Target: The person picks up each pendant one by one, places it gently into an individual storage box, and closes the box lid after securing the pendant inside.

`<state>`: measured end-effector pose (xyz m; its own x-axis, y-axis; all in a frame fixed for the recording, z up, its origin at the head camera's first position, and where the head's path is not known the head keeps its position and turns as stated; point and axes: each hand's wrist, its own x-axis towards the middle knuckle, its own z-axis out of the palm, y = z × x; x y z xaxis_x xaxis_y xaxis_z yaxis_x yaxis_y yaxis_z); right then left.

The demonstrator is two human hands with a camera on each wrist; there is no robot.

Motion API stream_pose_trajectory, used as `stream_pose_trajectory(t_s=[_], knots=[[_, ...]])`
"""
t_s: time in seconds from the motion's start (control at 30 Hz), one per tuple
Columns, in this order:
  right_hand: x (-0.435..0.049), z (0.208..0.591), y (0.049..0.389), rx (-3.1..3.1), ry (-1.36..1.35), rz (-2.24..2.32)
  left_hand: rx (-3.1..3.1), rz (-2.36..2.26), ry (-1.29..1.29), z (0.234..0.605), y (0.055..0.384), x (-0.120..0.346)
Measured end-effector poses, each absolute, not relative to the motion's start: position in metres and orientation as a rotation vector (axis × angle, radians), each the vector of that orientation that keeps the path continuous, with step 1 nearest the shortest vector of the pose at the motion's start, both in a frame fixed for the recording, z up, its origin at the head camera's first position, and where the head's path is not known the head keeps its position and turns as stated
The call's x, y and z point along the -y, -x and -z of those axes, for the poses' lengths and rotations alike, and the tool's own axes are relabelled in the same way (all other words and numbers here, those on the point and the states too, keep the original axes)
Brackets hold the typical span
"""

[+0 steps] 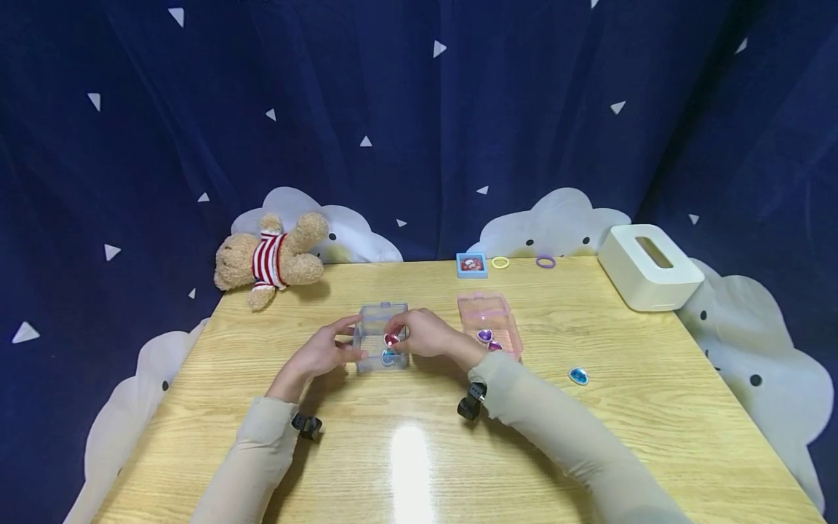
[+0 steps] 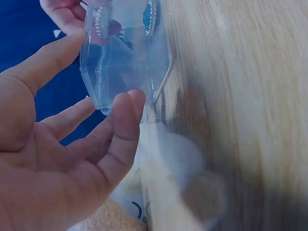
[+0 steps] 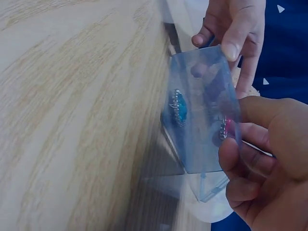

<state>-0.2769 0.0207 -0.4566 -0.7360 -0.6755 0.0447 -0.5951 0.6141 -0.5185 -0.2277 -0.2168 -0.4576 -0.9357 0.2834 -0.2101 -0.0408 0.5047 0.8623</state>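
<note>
A see-through blue plastic box point(image 1: 366, 360) stands on the table with its lid raised at the back. My left hand point(image 1: 322, 351) holds its left side, the thumb toward the front and the other fingers farther back. Over the box, my right hand point(image 1: 425, 333) pinches a red gem point(image 1: 390, 340) with a silvery beaded rim; through the wall it looks pinkish in the right wrist view point(image 3: 228, 128). A blue gem point(image 3: 180, 107) with a similar rim lies inside the box. Some right fingertips are hidden in the head view.
An open pink box point(image 1: 484, 302) with purple and magenta gems point(image 1: 485, 336) stands right of the blue box. Another blue gem point(image 1: 579, 375) lies farther right. Along the back are a teddy bear point(image 1: 268, 258), a small blue frame point(image 1: 472, 266), two rings point(image 1: 500, 263) and a white tissue box point(image 1: 648, 269).
</note>
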Motion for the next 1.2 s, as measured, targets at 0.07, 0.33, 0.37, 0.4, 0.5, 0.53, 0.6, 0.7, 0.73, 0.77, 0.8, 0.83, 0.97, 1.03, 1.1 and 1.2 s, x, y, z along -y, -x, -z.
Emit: stream_pose_trajectory(t_s=[0.07,0.33,0.37,0.4,0.5,0.53,0.6,0.7,0.73,0.77,0.8,0.83,0.97,1.03,1.1,1.2], knots=[[-0.019,0.457,0.277,-2.685,1.057,0.748,-2.425,-1.406,-0.205,0.458,0.228,0.217],[-0.012,0.456,0.276,-2.707,0.999,0.642,-2.428,-1.399,-0.191,0.457,0.228,0.217],[-0.011,0.456,0.276,-2.713,0.990,0.629,-2.425,-1.400,-0.189,0.457,0.227,0.217],[-0.010,0.457,0.276,-2.720,0.980,0.615,-2.420,-1.404,-0.183,0.457,0.227,0.217],[-0.007,0.458,0.275,-2.747,0.950,0.570,-2.412,-1.406,-0.178,0.457,0.227,0.217],[-0.007,0.458,0.275,-2.756,0.941,0.556,-2.409,-1.409,-0.176,0.457,0.226,0.216],[-0.005,0.459,0.276,-2.771,0.922,0.526,-2.407,-1.414,-0.174,0.456,0.226,0.216],[-0.004,0.459,0.275,-2.781,0.905,0.497,-2.404,-1.420,-0.177,0.456,0.226,0.216],[-0.004,0.459,0.275,-2.783,0.906,0.490,-2.405,-1.420,-0.178,0.456,0.226,0.216],[-0.004,0.459,0.275,-2.783,0.906,0.485,-2.405,-1.422,-0.180,0.457,0.226,0.216],[-0.004,0.458,0.275,-2.783,0.908,0.485,-2.405,-1.423,-0.183,0.457,0.226,0.216],[-0.004,0.459,0.275,-2.783,0.910,0.488,-2.406,-1.424,-0.184,0.458,0.226,0.216],[-0.007,0.459,0.275,-2.770,0.920,0.528,-2.412,-1.420,-0.184,0.457,0.226,0.215],[-0.008,0.457,0.275,-2.757,0.923,0.563,-2.416,-1.414,-0.185,0.456,0.226,0.215],[-0.011,0.456,0.276,-2.742,0.929,0.611,-2.420,-1.412,-0.187,0.456,0.226,0.214],[-0.016,0.452,0.276,-2.717,0.939,0.710,-2.422,-1.417,-0.191,0.455,0.226,0.215]])
